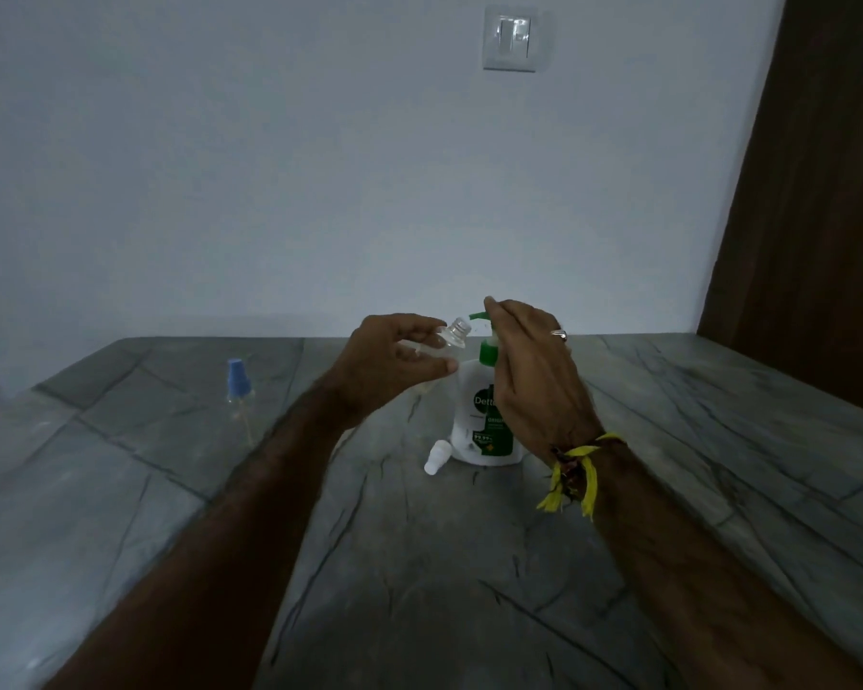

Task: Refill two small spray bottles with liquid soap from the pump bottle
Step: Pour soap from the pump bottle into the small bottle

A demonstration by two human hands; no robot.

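Clear spray bottle (pixel 453 335), pinched tilted in the left hand (pixel 394 363) beside the pump bottle (pixel 484 415) spout, may miss soap as the right hand (pixel 529 371) fingers press its head.

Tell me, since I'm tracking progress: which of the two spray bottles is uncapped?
The clear bottle held tilted in the left hand by the pump spout; its neck is bare. The other bottle, standing far left, wears its blue cap.
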